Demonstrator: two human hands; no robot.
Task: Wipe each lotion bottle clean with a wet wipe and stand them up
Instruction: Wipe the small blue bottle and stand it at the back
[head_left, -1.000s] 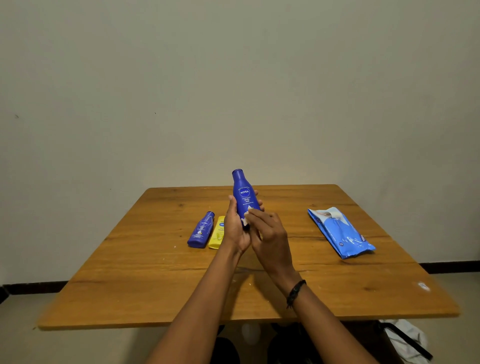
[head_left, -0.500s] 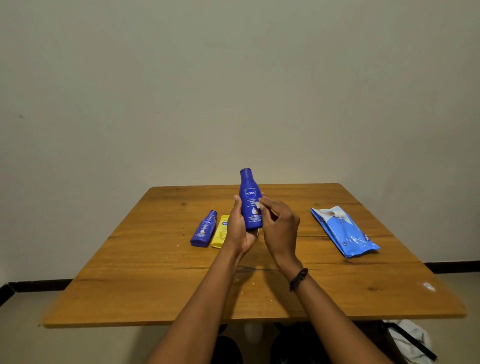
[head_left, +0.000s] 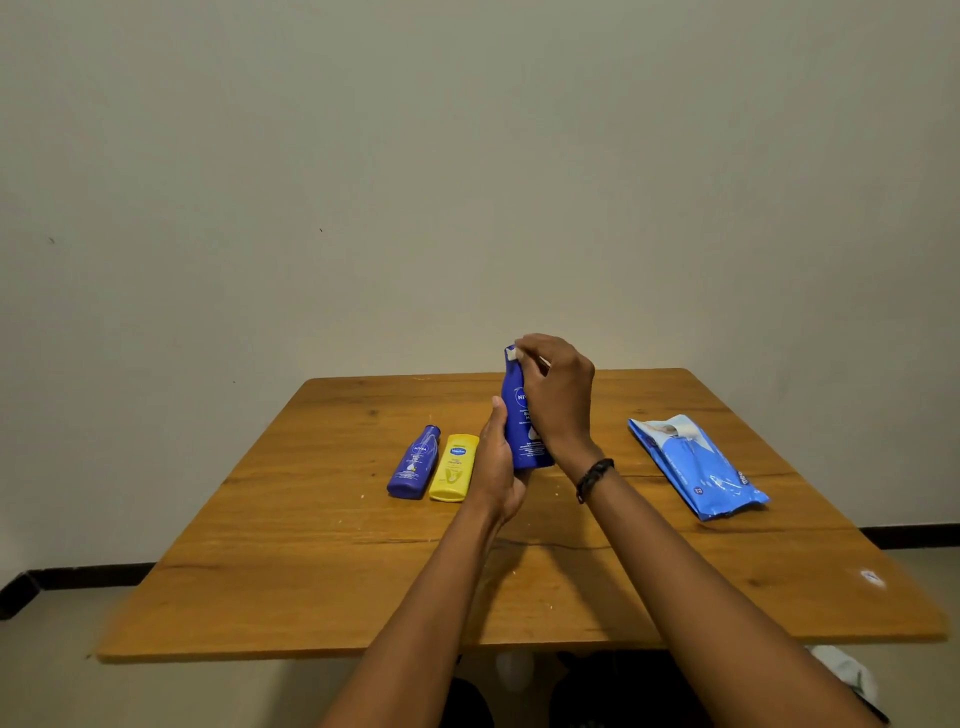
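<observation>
My left hand (head_left: 496, 467) grips the lower part of a tall dark blue lotion bottle (head_left: 519, 415), held upright above the wooden table (head_left: 311, 571). My right hand (head_left: 558, 395) pinches a small white wet wipe (head_left: 511, 354) against the bottle's cap and covers most of the bottle's right side. A smaller dark blue bottle (head_left: 414, 464) and a yellow bottle (head_left: 456, 467) lie flat side by side on the table, just left of my left hand.
A blue pack of wet wipes (head_left: 693, 464) lies on the right side of the table. A small white speck (head_left: 871, 577) sits near the right front corner. A plain wall stands behind the table.
My right hand has slid the wipe up the bottle from its lower body to the cap. The left hand keeps its grip on the bottle's base.
</observation>
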